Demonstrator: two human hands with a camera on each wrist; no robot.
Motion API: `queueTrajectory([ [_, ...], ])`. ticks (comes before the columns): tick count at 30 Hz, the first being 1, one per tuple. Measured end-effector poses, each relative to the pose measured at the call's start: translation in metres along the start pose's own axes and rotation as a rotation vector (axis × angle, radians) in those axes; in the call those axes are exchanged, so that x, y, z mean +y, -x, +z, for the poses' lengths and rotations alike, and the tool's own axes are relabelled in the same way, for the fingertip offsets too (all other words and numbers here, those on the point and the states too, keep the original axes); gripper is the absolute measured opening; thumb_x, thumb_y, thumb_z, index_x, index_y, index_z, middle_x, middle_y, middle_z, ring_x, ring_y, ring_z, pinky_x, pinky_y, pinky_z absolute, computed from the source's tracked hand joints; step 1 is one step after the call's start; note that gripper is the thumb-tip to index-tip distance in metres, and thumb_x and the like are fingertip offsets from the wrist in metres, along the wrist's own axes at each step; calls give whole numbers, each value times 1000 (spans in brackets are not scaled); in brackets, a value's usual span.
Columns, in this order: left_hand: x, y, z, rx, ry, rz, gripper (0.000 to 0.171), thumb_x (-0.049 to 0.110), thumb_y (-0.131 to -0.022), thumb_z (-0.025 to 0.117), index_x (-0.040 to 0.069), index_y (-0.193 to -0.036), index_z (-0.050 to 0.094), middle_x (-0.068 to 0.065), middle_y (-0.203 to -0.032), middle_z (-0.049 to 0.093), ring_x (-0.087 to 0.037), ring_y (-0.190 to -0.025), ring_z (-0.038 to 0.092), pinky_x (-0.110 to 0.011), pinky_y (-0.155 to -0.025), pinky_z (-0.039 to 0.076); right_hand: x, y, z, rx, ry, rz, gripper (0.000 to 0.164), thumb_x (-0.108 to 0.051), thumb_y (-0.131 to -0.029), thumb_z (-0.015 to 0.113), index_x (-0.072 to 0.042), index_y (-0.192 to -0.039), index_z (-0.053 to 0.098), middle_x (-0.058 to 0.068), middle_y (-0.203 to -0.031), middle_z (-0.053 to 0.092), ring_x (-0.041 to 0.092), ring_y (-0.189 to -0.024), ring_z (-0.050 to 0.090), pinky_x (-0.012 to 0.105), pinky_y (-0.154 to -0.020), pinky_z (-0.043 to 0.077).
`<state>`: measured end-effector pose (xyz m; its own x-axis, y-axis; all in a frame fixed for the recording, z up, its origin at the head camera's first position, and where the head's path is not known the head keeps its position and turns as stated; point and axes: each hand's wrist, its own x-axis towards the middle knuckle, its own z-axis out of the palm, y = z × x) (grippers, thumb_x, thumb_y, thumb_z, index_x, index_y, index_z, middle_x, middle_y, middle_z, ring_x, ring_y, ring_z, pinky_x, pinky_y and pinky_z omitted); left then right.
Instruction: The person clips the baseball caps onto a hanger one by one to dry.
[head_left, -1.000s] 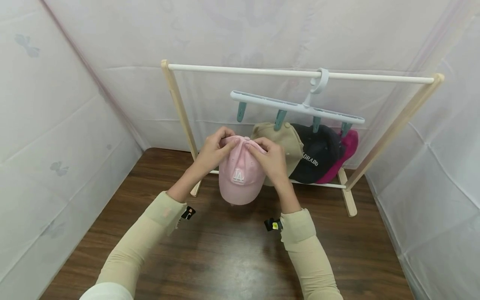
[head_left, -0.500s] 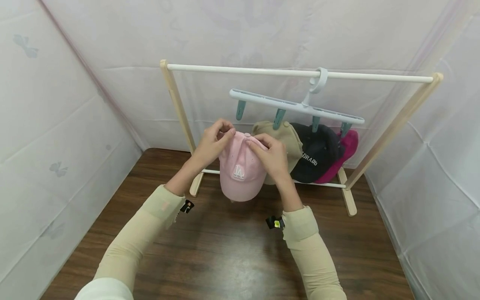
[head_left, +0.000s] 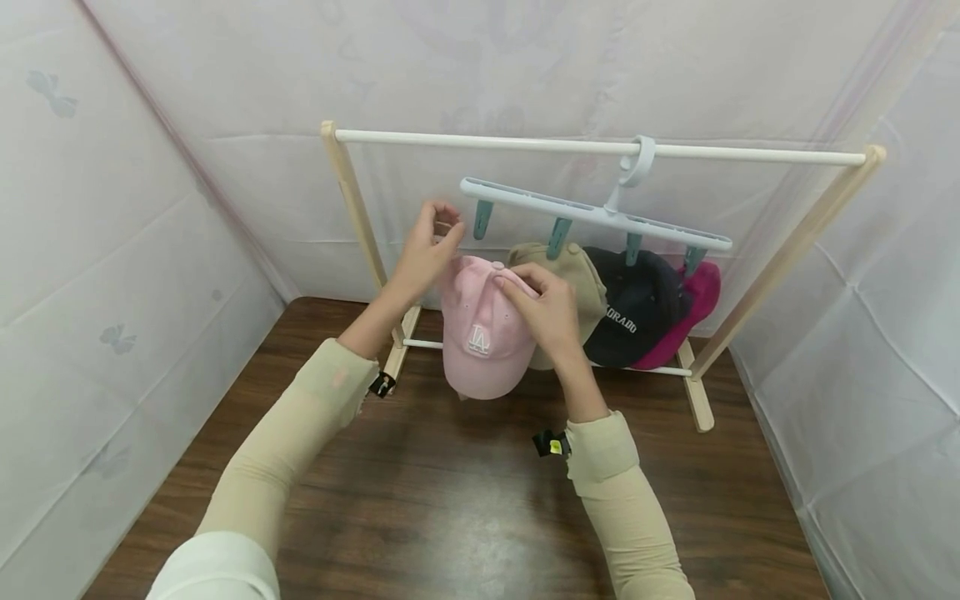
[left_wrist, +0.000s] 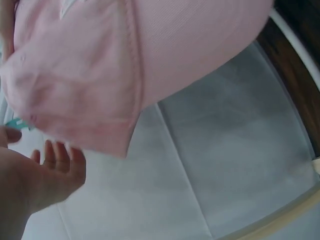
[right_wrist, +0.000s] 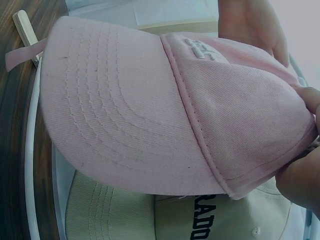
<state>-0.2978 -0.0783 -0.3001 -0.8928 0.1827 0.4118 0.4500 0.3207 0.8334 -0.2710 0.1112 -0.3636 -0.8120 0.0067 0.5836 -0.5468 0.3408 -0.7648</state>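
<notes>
A pink baseball cap [head_left: 483, 333] with a white LA emblem hangs in the air, brim down. My right hand [head_left: 551, 310] pinches its crown near the top, thumb in front; the right wrist view shows the brim and the strap trailing below. My left hand [head_left: 426, 254] is off the cap's upper left side, fingers loosely bent, holding nothing. Just right of those fingers is the leftmost teal clip [head_left: 482, 220] of a pale blue hanger [head_left: 540, 197]. In the left wrist view this clip [left_wrist: 17, 123] is mostly hidden behind the cap.
The hanger hooks over the white rail [head_left: 465, 142] of a wooden rack. From its other clips hang a beige cap [head_left: 581, 283], a black cap [head_left: 637, 292] and a magenta cap [head_left: 701, 292]. The beige cap is close behind the pink one. Fabric walls surround the brown table [head_left: 420, 500].
My left hand has let go of the pink cap and moved up toward the leftmost clip. My right hand keeps its pinch, and the cap has risen slightly.
</notes>
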Motion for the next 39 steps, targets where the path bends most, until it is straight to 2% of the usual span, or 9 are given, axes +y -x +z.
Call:
queueTrajectory([
  [5, -1, -18, -1, -101, 42, -46, 45, 23, -98, 49, 3, -136, 37, -14, -134, 48, -24, -120, 51, -36, -95, 46, 1, 1, 1, -7, -26, 12, 24, -37, -81, 74, -15, -91, 74, -2, -85, 72, 7, -79, 64, 25, -69, 51],
  [9, -4, -21, -3, -142, 39, -45, 48, 28, -99, 49, 5, -139, 38, -12, -137, 47, -24, -115, 54, -36, -96, 45, 2, 1, 2, -14, -41, 6, 23, -36, -81, 75, -15, -91, 73, -2, -85, 72, 8, -79, 64, 25, -71, 51],
  [16, -2, -21, 0, -130, 140, 66, 40, 21, -100, 49, -4, -130, 47, -20, -119, 59, -31, -106, 57, -39, -92, 48, 2, 1, 3, -13, -40, 1, 22, -36, -81, 75, -16, -90, 74, -3, -85, 72, 7, -80, 64, 24, -71, 50],
  [20, -1, -22, 3, -93, 165, 84, 35, 21, -98, 52, -4, -122, 52, -16, -107, 64, -28, -96, 60, -36, -88, 50, 3, 1, 4, -17, -43, -6, 22, -36, -81, 75, -16, -90, 73, -3, -85, 72, 6, -80, 65, 24, -71, 51],
  [25, 2, -21, 6, -79, 168, 100, 30, 19, -98, 52, -6, -115, 56, -9, -95, 64, -35, -90, 60, -37, -83, 50, 3, 3, 7, -33, -58, 4, 22, -36, -81, 74, -16, -90, 73, -3, -85, 72, 7, -78, 65, 24, -70, 51],
  [28, 3, -19, 8, -102, 157, 110, 28, 18, -99, 51, -6, -113, 56, -8, -93, 64, -33, -88, 59, -38, -82, 48, 2, 4, 7, -38, -57, 22, 22, -36, -81, 74, -16, -90, 73, -2, -84, 72, 7, -77, 64, 24, -68, 51],
  [32, 5, -17, 9, -129, 146, 125, 26, 15, -99, 50, -5, -114, 54, -14, -96, 63, -28, -87, 59, -37, -80, 48, 2, 6, 7, -44, -40, 45, 23, -36, -81, 75, -16, -91, 73, -2, -84, 72, 8, -76, 63, 24, -68, 50],
  [39, 10, -12, 12, -122, 125, 138, 23, 10, -98, 51, -7, -113, 53, -27, -96, 61, -38, -86, 58, -29, -74, 47, 3, 8, 7, -44, -35, 57, 23, -37, -81, 74, -17, -91, 73, -3, -84, 71, 8, -76, 62, 26, -68, 50],
])
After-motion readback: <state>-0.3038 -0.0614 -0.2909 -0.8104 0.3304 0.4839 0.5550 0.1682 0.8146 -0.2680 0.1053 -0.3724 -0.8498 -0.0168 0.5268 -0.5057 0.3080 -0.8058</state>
